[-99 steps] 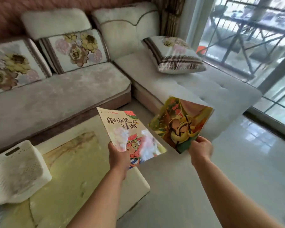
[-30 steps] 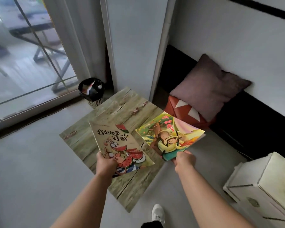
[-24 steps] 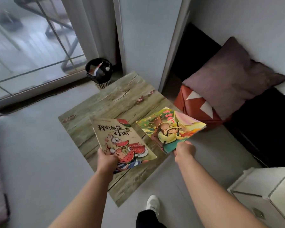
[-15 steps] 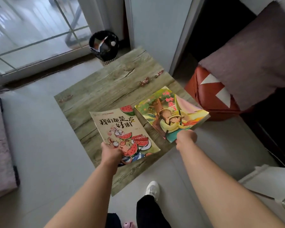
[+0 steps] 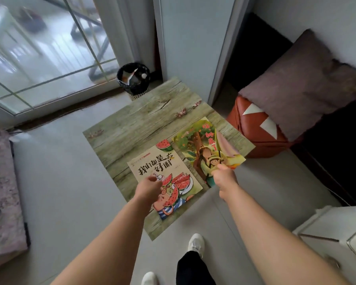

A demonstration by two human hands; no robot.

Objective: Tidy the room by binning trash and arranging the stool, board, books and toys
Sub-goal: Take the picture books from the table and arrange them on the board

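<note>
A watermelon picture book (image 5: 162, 165) lies flat on the wood-print board (image 5: 136, 124) on the floor. My left hand (image 5: 149, 187) is over the book's left edge, fingers loosely curled, fingertips touching the cover. To its right is a green picture book (image 5: 201, 149), with my right hand (image 5: 224, 176) pinching its near right corner. That corner sticks out past the board's right edge. A black bin (image 5: 134, 81) with trash in it stands behind the board, by the glass door.
An orange stool (image 5: 255, 128) under a grey-purple cushion (image 5: 304, 79) stands right of the board against a dark bench. A white cabinet (image 5: 337, 239) is at the near right, and a sofa edge (image 5: 2, 182) at the left. My feet are on grey floor tiles.
I turned from the sofa to the board and lowered both books onto it. My left hand shifted from gripping the watermelon book's bottom corner to resting at its left edge.
</note>
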